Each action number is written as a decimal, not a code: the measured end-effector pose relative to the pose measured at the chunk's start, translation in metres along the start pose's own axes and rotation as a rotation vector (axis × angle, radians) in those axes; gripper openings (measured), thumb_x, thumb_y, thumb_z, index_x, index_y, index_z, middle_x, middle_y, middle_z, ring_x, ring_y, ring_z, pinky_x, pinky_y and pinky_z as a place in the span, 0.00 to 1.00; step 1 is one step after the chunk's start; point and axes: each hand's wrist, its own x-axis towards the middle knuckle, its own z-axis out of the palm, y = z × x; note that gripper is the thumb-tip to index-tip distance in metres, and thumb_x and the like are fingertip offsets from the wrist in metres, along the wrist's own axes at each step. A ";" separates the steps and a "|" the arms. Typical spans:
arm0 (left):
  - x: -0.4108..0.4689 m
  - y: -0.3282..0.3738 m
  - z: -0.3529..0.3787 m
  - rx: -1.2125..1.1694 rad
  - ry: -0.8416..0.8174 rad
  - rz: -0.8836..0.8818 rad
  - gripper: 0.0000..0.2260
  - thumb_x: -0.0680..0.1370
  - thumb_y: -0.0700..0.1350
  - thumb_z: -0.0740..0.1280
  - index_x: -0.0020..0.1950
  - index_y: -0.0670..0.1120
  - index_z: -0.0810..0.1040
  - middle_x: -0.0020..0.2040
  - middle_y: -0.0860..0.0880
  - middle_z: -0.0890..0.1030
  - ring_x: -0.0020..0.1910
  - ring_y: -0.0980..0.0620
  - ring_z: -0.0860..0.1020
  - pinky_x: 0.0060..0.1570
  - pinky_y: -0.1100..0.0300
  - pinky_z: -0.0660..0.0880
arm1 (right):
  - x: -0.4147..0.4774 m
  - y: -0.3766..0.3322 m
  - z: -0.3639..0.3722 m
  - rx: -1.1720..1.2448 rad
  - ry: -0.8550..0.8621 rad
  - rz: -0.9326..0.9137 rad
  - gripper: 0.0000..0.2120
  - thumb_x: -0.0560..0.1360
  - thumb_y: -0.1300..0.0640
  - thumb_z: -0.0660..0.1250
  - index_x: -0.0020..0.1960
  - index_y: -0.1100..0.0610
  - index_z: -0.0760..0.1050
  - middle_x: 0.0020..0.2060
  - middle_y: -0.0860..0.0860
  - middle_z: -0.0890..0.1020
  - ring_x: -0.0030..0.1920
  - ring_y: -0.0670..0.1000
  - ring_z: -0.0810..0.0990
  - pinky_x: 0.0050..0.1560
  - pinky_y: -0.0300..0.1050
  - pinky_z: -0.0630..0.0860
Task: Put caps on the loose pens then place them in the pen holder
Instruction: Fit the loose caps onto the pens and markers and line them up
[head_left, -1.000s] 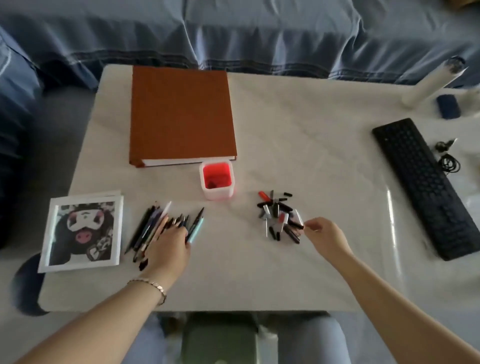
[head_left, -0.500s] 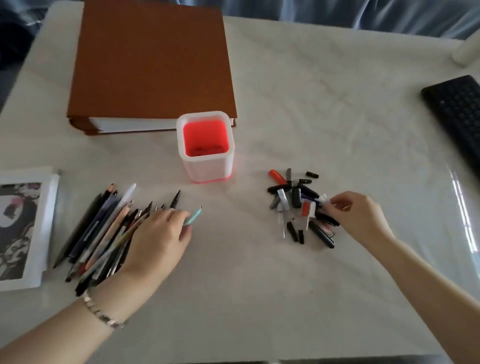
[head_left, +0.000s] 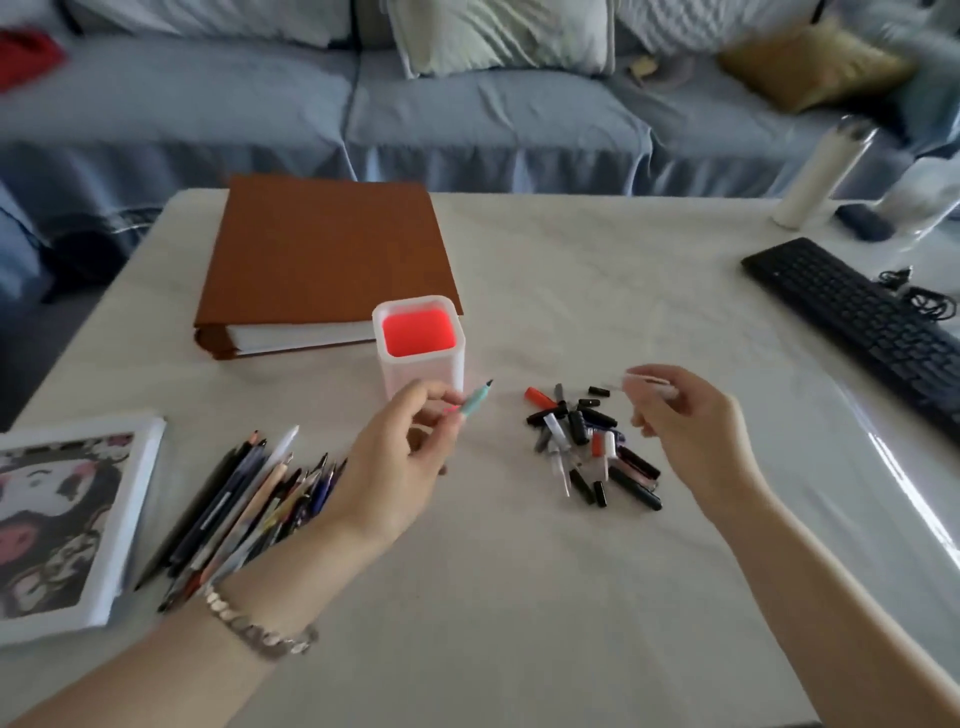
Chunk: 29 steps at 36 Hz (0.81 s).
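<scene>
Head view shows our two hands raised over a white table (head_left: 519, 597). We pinch a teal pen (head_left: 475, 400) between thumb and fingertips of our left hand (head_left: 395, 467), its dark bare tip pointing up and right, just in front of the holder (head_left: 420, 345). Our right hand (head_left: 691, 426) pinches a pale, see-through cap (head_left: 647, 384) at its fingertips, blurred, well apart from the pen tip.

That holder is a squarish tub with rounded corners and frosted white walls, glowing red inside; we cannot tell what, if anything, lies at its bottom. It stands touching or just in front of a brown binder (head_left: 322, 260), which lies flat with its white page block facing us.

Between our hands, on the table, sits a small heap of caps (head_left: 587, 441): short tubes, mostly black, some clear or white, two or three red. Near left, a fan of loose pens (head_left: 244, 504) and pencils lies slanted, thin and mostly dark, partly under our left wrist, which wears a metal link bracelet (head_left: 260, 626). Left of them lies a white-framed picture (head_left: 67, 519).

Far right we see a black keyboard (head_left: 857, 322), a tangle of black cable, and a white cylinder bottle (head_left: 818, 176). Beyond the table runs a blue sofa (head_left: 467, 114) with creased fabric and cushions.
</scene>
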 end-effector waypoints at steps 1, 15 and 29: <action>-0.005 0.006 -0.001 -0.027 -0.023 -0.011 0.07 0.76 0.38 0.64 0.44 0.51 0.74 0.36 0.53 0.77 0.27 0.60 0.72 0.26 0.74 0.66 | -0.009 -0.011 0.001 0.069 -0.034 0.007 0.04 0.73 0.58 0.67 0.42 0.52 0.79 0.24 0.42 0.75 0.26 0.43 0.71 0.32 0.34 0.72; -0.065 0.038 -0.028 0.006 -0.050 0.041 0.14 0.72 0.38 0.69 0.42 0.59 0.79 0.41 0.59 0.83 0.33 0.57 0.79 0.36 0.70 0.74 | -0.068 -0.064 0.003 0.385 -0.296 0.050 0.07 0.75 0.62 0.63 0.40 0.57 0.78 0.24 0.48 0.66 0.24 0.45 0.62 0.24 0.32 0.62; -0.061 0.029 -0.031 0.040 -0.049 0.031 0.11 0.70 0.39 0.71 0.41 0.57 0.79 0.40 0.64 0.80 0.37 0.63 0.76 0.34 0.74 0.70 | -0.071 -0.063 0.019 0.398 -0.305 0.087 0.08 0.76 0.60 0.61 0.40 0.58 0.77 0.30 0.55 0.66 0.27 0.46 0.62 0.28 0.34 0.61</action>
